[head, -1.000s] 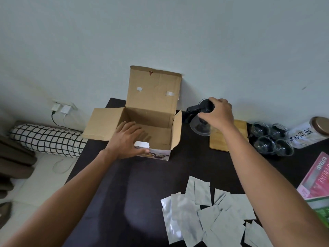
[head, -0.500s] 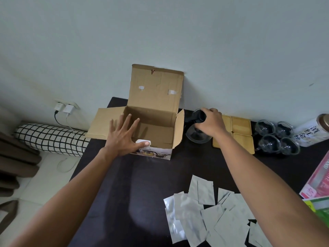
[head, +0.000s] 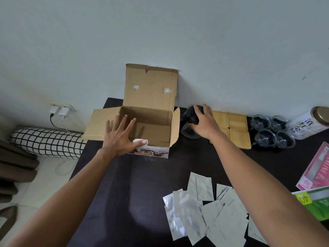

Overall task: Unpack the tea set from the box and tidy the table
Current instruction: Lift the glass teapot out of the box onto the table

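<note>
Teapot: glass teapot with dark lid, centre of frame, upright on the dark table, between the cardboard box and the bamboo coasters.
Right hand: right hand curled over the teapot top, fingers wrapped on the lid; grip comes from above.
Left hand: left hand flat, fingers spread straight, thumb against the box's near rim; holds nothing.
Key relation: teapot lies directly under the right hand, just right of the box's side flap; the right hand is nearer.
Edges: wall close behind; four glass cups right of the coasters.
Open room: bare table toward the lower centre, above the foil sachets.
</note>
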